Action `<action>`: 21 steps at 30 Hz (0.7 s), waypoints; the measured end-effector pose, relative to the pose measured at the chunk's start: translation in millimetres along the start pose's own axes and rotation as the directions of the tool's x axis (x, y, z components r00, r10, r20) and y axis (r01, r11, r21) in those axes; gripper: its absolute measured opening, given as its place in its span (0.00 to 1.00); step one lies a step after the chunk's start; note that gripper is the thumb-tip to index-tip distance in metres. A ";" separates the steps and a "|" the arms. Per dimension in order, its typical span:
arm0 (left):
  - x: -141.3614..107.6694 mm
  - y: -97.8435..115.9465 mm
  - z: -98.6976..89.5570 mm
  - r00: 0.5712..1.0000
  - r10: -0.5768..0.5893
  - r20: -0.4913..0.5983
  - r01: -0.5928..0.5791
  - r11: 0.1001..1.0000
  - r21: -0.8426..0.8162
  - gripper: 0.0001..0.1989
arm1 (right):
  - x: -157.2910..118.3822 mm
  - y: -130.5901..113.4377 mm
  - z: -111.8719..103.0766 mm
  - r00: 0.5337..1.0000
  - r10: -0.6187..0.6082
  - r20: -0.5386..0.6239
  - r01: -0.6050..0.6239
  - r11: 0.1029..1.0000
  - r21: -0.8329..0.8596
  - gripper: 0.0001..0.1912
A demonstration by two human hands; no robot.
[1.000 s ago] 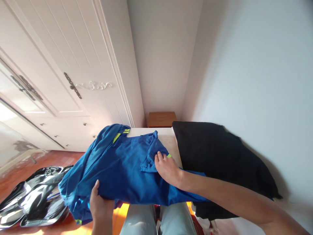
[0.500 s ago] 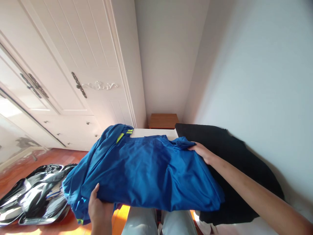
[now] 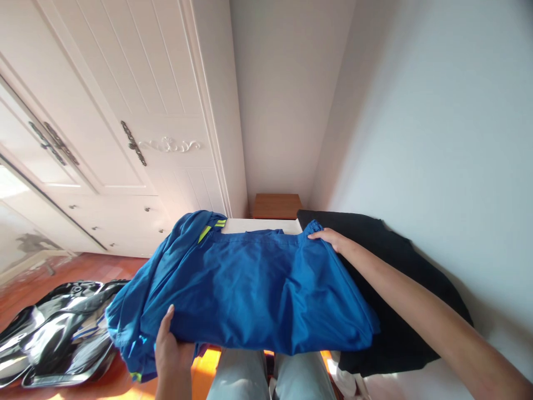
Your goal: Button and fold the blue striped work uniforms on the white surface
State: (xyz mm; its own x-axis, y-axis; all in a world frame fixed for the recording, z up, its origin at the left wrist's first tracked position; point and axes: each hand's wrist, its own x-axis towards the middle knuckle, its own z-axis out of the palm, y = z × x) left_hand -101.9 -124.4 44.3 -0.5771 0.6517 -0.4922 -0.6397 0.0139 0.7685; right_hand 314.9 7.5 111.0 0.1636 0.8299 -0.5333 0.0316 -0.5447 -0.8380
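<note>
A blue jacket [image 3: 258, 294] with yellow-green stripes lies partly folded over a white surface, its near edge hanging above my knees. On its left side a sleeve is folded over in loose creases. My left hand [image 3: 172, 347] grips the near left edge, thumb on top and the fingers hidden beneath the cloth. At the far right corner, my right hand [image 3: 331, 239] pinches the bunched fabric; its fingertips are partly covered by the folds. Under my right arm and beside the jacket is a black cloth [image 3: 416, 316].
A white wardrobe [image 3: 137, 72] with dark metal handles stands at the left. On the reddish floor lies a clear plastic bag-like bundle [image 3: 66, 333] with dark edging. A small brown wooden top [image 3: 277, 205] sits in the corner by the pale wall [image 3: 437, 122].
My right hand has moved left and slightly away from me, drawing the jacket's far right corner inward and flattening the bunched part. My left hand keeps nearly the same place.
</note>
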 end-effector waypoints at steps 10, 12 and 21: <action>-12.0 11.3 10.1 0.973 0.177 -0.150 -0.167 0.983 0.078 0.22 | -40.4 -9.2 -6.4 0.923 -0.349 -0.160 0.311 0.924 -0.221 0.08; -15.3 13.8 13.7 0.974 0.202 -0.098 -0.196 0.978 0.064 0.21 | -57.7 -11.5 -8.6 0.901 -0.400 -0.167 0.353 0.901 -0.252 0.09; -53.9 21.7 12.4 0.993 0.118 -0.017 -0.117 0.992 0.049 0.18 | -141.9 17.4 -38.5 0.827 -0.488 -0.278 0.400 0.859 -0.320 0.14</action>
State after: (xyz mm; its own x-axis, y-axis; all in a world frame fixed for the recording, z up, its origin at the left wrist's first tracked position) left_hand -78.4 -149.9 92.6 -0.6573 0.6358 -0.4045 -0.5416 -0.0253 0.8403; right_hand 330.3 -124.3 176.4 0.3941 0.9191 0.0001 0.4080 -0.1748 -0.8961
